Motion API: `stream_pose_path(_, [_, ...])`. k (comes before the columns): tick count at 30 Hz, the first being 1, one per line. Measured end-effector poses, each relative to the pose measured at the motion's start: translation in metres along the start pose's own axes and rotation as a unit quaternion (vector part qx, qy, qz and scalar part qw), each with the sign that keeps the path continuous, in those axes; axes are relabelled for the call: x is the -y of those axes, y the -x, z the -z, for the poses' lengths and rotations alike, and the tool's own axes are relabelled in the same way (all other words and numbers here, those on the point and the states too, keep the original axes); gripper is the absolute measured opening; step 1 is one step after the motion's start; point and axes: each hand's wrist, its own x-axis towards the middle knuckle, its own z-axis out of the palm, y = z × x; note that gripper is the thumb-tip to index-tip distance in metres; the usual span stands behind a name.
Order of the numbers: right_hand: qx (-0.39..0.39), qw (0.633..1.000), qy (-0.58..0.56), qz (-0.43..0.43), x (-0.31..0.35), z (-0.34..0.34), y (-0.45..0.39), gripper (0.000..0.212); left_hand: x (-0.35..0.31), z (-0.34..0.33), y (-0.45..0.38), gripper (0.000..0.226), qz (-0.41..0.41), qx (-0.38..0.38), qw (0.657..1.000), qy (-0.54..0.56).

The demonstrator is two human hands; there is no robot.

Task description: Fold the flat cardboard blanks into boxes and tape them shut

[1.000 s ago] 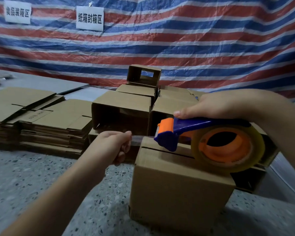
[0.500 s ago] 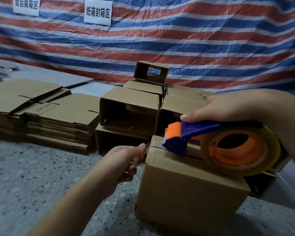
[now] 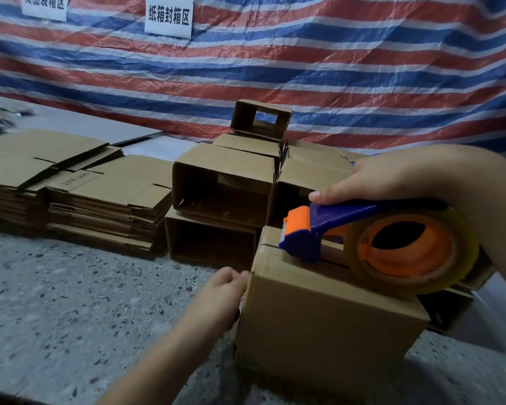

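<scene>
A folded cardboard box [image 3: 327, 325] stands on the speckled floor in front of me, its top flaps closed with a seam showing. My right hand [image 3: 392, 176] grips a blue and orange tape dispenser [image 3: 313, 232] with a clear tape roll [image 3: 415, 252]; its head rests on the seam near the box's left end. My left hand [image 3: 219, 293] is against the box's left face, thumb at the top edge, fingers curled, holding the tape end there. The strip itself is hard to make out.
Several open folded boxes [image 3: 222, 185] are stacked just behind the box. Piles of flat cardboard blanks [image 3: 100, 194] lie to the left. A striped tarp [image 3: 304, 68] with two white signs [image 3: 168, 16] hangs at the back.
My left hand has come down and to the right, from pulling the tape end in the air to the box's left face. The dispenser has stayed on the box top.
</scene>
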Motion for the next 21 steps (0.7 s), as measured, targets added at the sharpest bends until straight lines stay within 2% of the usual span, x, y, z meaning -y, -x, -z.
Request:
stream_pose_path(3, [0.008,1.000,0.004,-0.002,0.000,0.000,0.001,0.068,-0.008,-0.002,0.010,0.023,-0.122,-0.115,0.986,-0.007])
stream_pose_path(4, [0.010,1.000,0.004,-0.001,-0.001,0.000,0.001,0.069,-0.016,-0.002,0.016,0.029,-0.173,-0.130,0.976,-0.010])
stream_pose_path(6, [0.010,1.000,0.002,0.003,-0.001,0.001,0.000,0.071,-0.033,-0.002,0.030,0.047,-0.235,-0.086,0.967,-0.055])
stream_pose_path(8, [0.006,1.000,0.000,0.005,0.000,0.001,0.000,0.072,-0.041,-0.005,0.040,0.058,-0.235,-0.024,0.959,-0.155])
stream_pose_path(10, [0.005,1.000,0.005,0.002,0.000,0.001,0.001,0.071,-0.040,-0.010,0.045,0.058,-0.253,-0.012,0.933,-0.256])
stream_pose_path(14, [0.001,1.000,0.019,-0.009,-0.001,0.001,0.000,0.067,-0.041,-0.008,0.046,0.061,-0.297,-0.035,0.906,-0.301])
stream_pose_path(19, [0.013,0.999,0.009,-0.049,-0.003,0.006,-0.001,0.067,-0.042,-0.010,0.044,0.066,-0.348,-0.108,0.837,-0.409])
stream_pose_path(21, [0.020,0.997,0.006,-0.068,-0.011,0.009,-0.001,0.070,-0.041,-0.011,0.043,0.067,-0.354,-0.131,0.819,-0.433])
